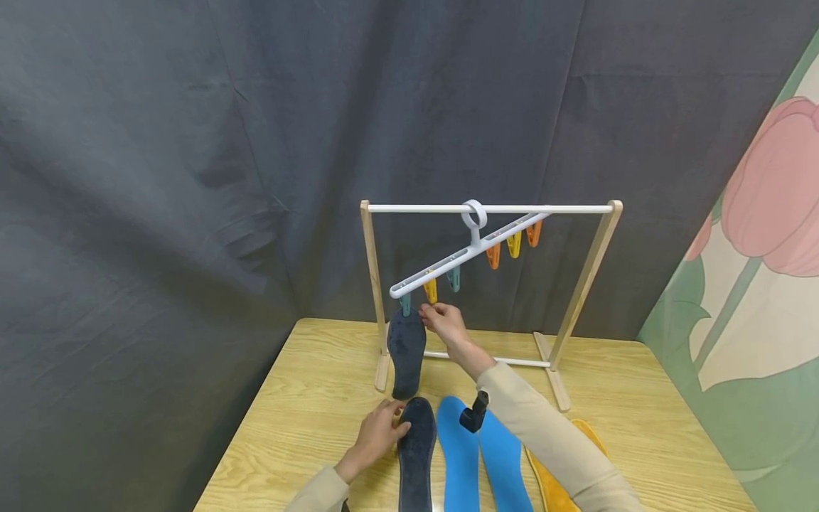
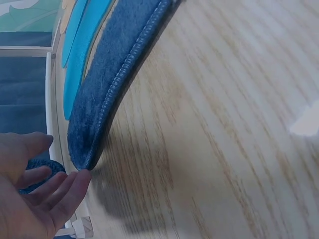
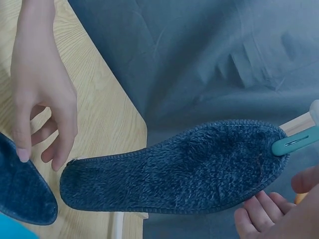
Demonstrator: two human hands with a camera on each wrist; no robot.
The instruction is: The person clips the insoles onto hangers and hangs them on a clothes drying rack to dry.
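Note:
A dark blue fuzzy insole hangs upright from a teal clip at the near left end of a white clip hanger. My right hand is beside its upper edge; in the right wrist view, the fingertips meet the insole's rim, with the thumb apart. A matching dark insole lies on the table just below the hanging one. Over its far end is my left hand, fingers loosely bent. In the left wrist view, the fingertips are right at the tip of that insole.
The hanger hooks over a wooden rack's white bar; more orange, yellow and teal clips line it. Two blue insoles and yellow insoles lie to the right on the wood-grain table. A grey curtain backs everything.

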